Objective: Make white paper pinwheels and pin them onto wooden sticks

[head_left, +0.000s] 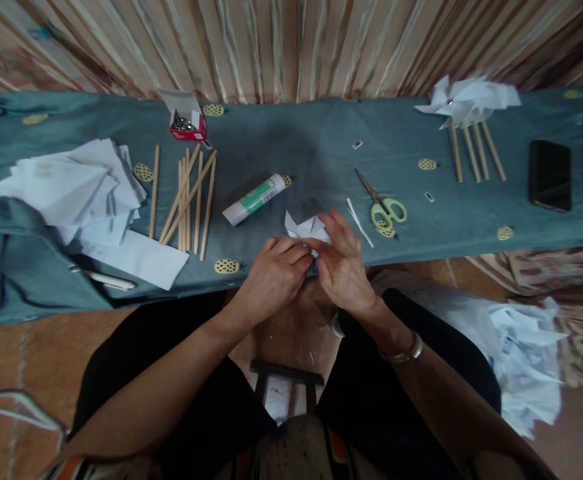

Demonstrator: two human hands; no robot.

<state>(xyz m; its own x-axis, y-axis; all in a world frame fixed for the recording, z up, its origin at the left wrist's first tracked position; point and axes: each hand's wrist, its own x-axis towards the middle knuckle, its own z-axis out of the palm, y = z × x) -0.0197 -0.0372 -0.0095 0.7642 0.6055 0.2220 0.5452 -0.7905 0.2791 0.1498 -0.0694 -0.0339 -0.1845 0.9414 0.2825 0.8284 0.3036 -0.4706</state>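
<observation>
Both my hands meet at the near edge of a table covered in teal cloth [296, 137]. My left hand [274, 277] and my right hand [344, 263] pinch a small folded white paper piece [307, 229] between their fingertips. A glue stick [254, 199] lies just behind it on the left. Green-handled scissors [382, 203] lie to the right, with a thin paper strip [360, 223] beside them.
Several wooden sticks [187, 197] and a pile of white paper sheets [78, 193] lie at left. A red box of pins [186, 120] stands behind. Finished paper pinwheels on sticks [471, 117] and a black phone [550, 175] are at right. Paper scraps [526, 353] litter the floor.
</observation>
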